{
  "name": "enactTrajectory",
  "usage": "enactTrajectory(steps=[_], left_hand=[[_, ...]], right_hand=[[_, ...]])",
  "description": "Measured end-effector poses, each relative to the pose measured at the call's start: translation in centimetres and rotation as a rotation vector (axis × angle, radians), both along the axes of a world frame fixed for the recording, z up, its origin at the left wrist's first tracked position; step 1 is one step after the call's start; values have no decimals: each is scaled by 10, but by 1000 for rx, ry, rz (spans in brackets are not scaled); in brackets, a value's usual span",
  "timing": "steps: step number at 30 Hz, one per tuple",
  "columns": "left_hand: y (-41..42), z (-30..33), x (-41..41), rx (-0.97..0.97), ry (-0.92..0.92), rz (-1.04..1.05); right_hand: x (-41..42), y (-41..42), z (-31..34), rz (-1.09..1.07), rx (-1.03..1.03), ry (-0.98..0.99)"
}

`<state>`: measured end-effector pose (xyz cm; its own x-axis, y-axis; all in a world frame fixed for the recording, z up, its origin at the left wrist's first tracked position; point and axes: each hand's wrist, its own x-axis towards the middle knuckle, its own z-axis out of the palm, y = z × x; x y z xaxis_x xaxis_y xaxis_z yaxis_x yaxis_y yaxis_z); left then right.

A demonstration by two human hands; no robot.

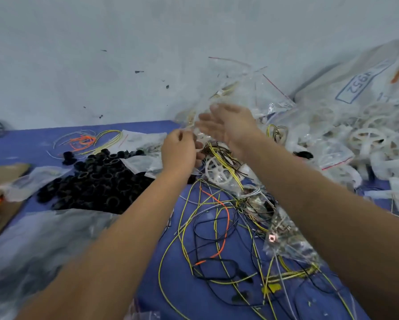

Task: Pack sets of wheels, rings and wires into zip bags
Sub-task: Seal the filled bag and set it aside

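Note:
My left hand pinches the edge of a clear zip bag that holds a white wheel and yellow and dark wires. My right hand hovers just above and behind it, fingers straight and blurred, touching nothing I can make out. A packed zip bag with a red strip hangs in the air behind my right hand. Loose yellow, black and orange wires sprawl over the blue table under my forearms. A heap of black rings lies to the left.
White wheels and filled zip bags pile up at the right, below a large sack marked 4952. Empty clear bags lie at the near left, cardboard at the far left. A wall stands close behind.

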<state>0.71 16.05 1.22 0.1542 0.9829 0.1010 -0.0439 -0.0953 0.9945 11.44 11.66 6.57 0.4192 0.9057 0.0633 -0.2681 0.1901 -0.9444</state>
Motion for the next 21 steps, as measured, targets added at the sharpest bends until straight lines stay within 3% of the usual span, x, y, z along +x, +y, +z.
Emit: enactTrajectory(steps=[9, 12, 17, 21], left_hand=[[-29, -28, -98, 151, 105, 60], [-34, -39, -128, 120, 90, 146], [-40, -55, -156, 34, 44, 283], [-40, -55, -157, -20, -61, 356]], right_hand=[[-90, -82, -99, 107, -193, -364], [-117, -86, -120, 130, -238, -635], [-143, -82, -130, -49, -162, -1111], [-178, -78, -126, 49, -197, -1047]])
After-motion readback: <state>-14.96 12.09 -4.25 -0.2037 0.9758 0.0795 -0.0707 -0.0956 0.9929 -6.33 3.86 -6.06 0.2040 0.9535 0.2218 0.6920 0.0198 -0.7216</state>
